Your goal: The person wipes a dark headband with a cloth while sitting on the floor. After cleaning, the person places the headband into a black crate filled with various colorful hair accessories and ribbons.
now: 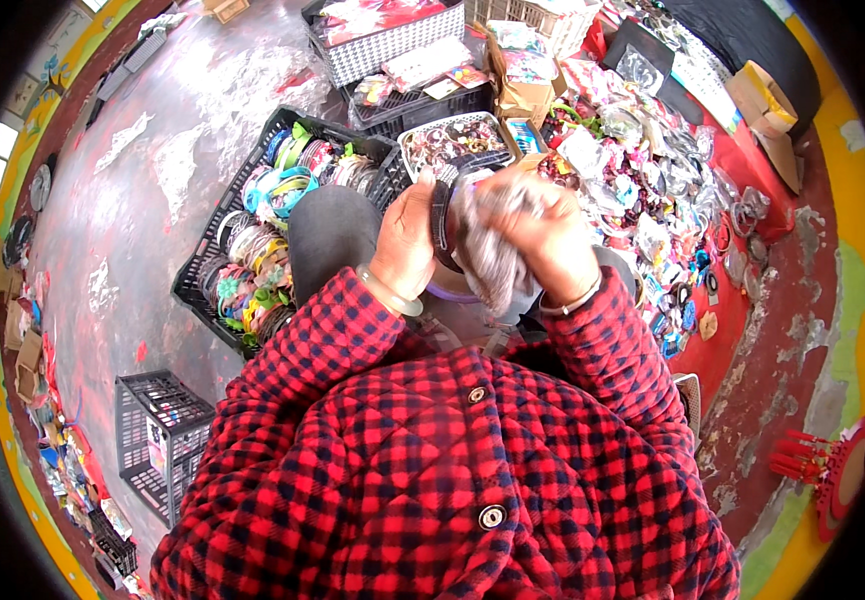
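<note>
In front of my lap, my left hand (408,240) is closed on a dark band (441,222), which looks like a headband, with the thumb pointing up along it. My right hand (551,238) grips a crumpled greyish-pink cloth (493,262) and presses it against the band. The right fingers are slightly blurred, and the cloth hides part of the band. Under the cloth shows a purple curved rim (453,293); I cannot tell what it belongs to. By my left knee, a black crate (193,262) holds many headbands (295,190) in several colours.
A white basket (408,150) of small trinkets stands beyond my hands. Behind it are stacked crates (383,62) with packaged goods. To the right, a large heap (653,190) of bagged accessories spreads over red cloth. Another black crate (138,440) sits at the lower left.
</note>
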